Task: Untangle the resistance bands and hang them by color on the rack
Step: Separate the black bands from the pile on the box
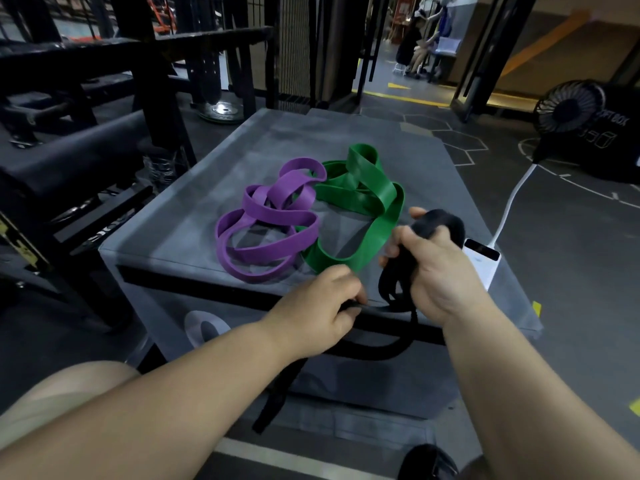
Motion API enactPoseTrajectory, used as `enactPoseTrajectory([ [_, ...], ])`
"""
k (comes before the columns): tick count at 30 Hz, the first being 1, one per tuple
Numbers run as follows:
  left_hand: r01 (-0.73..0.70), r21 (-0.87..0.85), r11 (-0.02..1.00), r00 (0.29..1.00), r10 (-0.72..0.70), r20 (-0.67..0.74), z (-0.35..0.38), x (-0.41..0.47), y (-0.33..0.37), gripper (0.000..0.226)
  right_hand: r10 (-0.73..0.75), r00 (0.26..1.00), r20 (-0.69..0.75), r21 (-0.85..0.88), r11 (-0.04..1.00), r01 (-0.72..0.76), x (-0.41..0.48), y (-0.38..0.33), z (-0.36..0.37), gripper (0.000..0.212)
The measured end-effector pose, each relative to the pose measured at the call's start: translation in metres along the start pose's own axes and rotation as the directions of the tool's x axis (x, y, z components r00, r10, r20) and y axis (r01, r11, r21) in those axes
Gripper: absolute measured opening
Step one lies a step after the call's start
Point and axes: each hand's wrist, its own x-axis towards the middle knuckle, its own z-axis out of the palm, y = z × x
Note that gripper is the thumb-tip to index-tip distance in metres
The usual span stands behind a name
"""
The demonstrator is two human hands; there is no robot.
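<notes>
A purple resistance band [266, 220] lies in loose loops on the grey soft box [194, 206], tangled at its right with a green band [363, 209]. My right hand [436, 268] grips a bunched black band [446, 223] just right of the green one. Loops of that black band hang below my fist and run across the box's front edge. My left hand [322, 306] pinches a strand of the same black band at that edge, and its tail dangles down toward the floor.
A white power bank [483, 261] with a white cable lies on the box's right side. Black gym frames and a padded bench stand to the left. A black fan [568, 105] and a black soft box sit at the right. A person sits far back.
</notes>
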Motion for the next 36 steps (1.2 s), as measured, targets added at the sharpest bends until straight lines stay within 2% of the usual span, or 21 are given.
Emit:
enactPoseTrajectory([
  [5, 0.025, -0.004, 1.0, 0.999, -0.025, -0.027, 0.002, 0.002, 0.001, 0.022, 0.105, 0.992, 0.075, -0.204, 0.975, -0.088, -0.006, 0.02, 0.005, 0.011],
  [10, 0.129, -0.038, 0.991, 0.984, -0.133, -0.119, 0.003, 0.0, 0.008, 0.038, 0.164, 0.985, 0.05, -0.355, 0.925, -0.136, -0.008, 0.027, 0.005, 0.004],
  [13, 0.111, -0.035, 0.993, 0.981, -0.116, -0.158, 0.002, -0.001, 0.01, 0.046, 0.217, 0.975, 0.053, -0.448, 0.878, -0.171, -0.01, 0.031, 0.006, 0.037],
  [14, 0.101, -0.045, 0.994, 0.982, -0.106, -0.158, 0.002, 0.0, 0.011, 0.048, 0.235, 0.971, 0.052, -0.468, 0.864, -0.184, -0.01, 0.032, 0.007, 0.043],
  [17, 0.077, -0.079, 0.994, 0.99, -0.086, -0.11, 0.002, 0.002, 0.008, 0.049, 0.241, 0.97, 0.025, -0.475, 0.857, -0.201, -0.011, 0.036, 0.01, 0.031],
  [20, 0.051, -0.097, 0.994, 0.997, -0.057, -0.061, 0.002, 0.002, 0.004, 0.044, 0.209, 0.978, 0.007, -0.512, 0.841, -0.176, -0.009, 0.036, 0.006, 0.036],
  [22, 0.051, -0.106, 0.993, 0.993, -0.063, -0.105, 0.002, 0.001, 0.004, 0.039, 0.193, 0.981, 0.004, -0.546, 0.822, -0.159, -0.011, 0.034, 0.005, 0.036],
  [26, 0.113, -0.056, 0.992, 0.97, -0.122, -0.211, 0.0, 0.003, 0.008, 0.038, 0.211, 0.976, 0.053, -0.694, 0.71, -0.116, -0.018, 0.033, 0.009, 0.03],
  [30, 0.183, -0.024, 0.983, 0.967, -0.184, -0.178, -0.002, 0.003, 0.007, 0.039, 0.239, 0.971, 0.026, -0.718, 0.681, -0.148, -0.019, 0.032, 0.013, 0.037],
  [33, 0.238, -0.019, 0.971, 0.967, -0.238, -0.091, -0.006, 0.005, 0.003, 0.036, 0.259, 0.966, 0.018, -0.737, 0.656, -0.162, -0.018, 0.029, 0.012, 0.041],
  [36, 0.224, -0.058, 0.973, 0.975, -0.224, 0.011, -0.012, 0.007, 0.002, 0.038, 0.272, 0.962, 0.031, -0.787, 0.6, -0.144, -0.018, 0.029, 0.01, 0.037],
])
